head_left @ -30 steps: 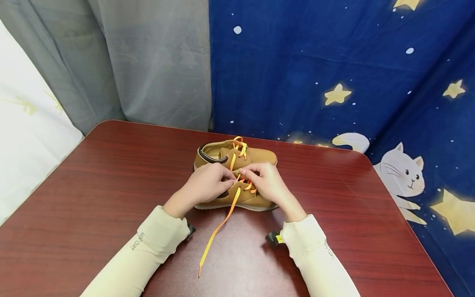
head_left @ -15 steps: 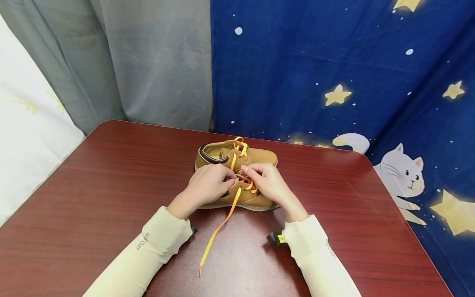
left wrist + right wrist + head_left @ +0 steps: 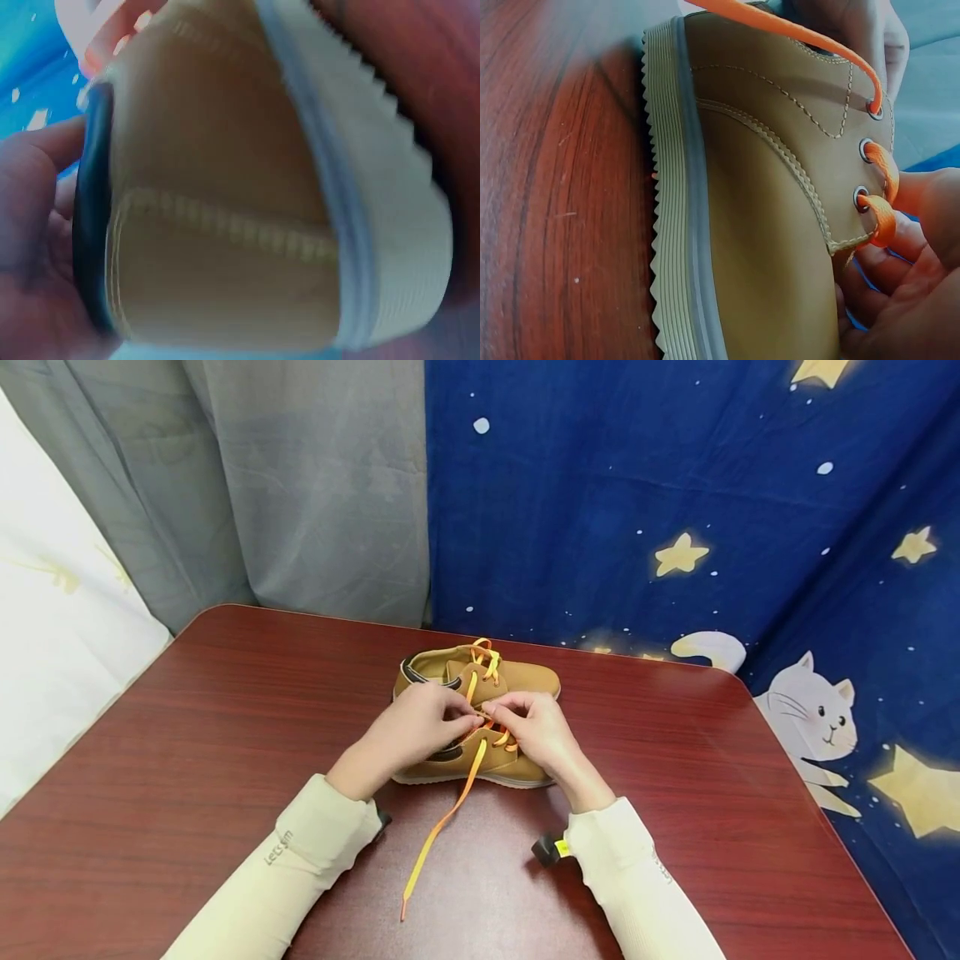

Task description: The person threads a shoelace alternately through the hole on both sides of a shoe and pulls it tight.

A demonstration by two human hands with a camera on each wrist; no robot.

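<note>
Two tan shoes lie side by side with toes to the right. Both hands work at the lacing of the near shoe (image 3: 450, 768). My left hand (image 3: 412, 727) reaches over its ankle opening and pinches the orange-yellow shoelace at the top of the tongue. Right beside those fingertips, my right hand (image 3: 542, 733) pinches the same stretch of lace with thumb and forefinger, partly hidden by the fingers. A loose end of the shoelace (image 3: 444, 822) runs from the top eyelet toward the table's front. In the right wrist view, lace loops (image 3: 885, 225) pass through the lower eyelets.
Behind the near shoe stands the far shoe (image 3: 531, 675), its lace drawn into loops. Both rest on a reddish-brown table (image 3: 225, 710). A grey curtain (image 3: 322, 485) and a blue starry curtain (image 3: 600, 510) hang past the back edge.
My left hand has shifted slightly left and up from half a second ago. My right fingertips have moved a little closer to the left ones. The shoes and loose lace end stay put.
</note>
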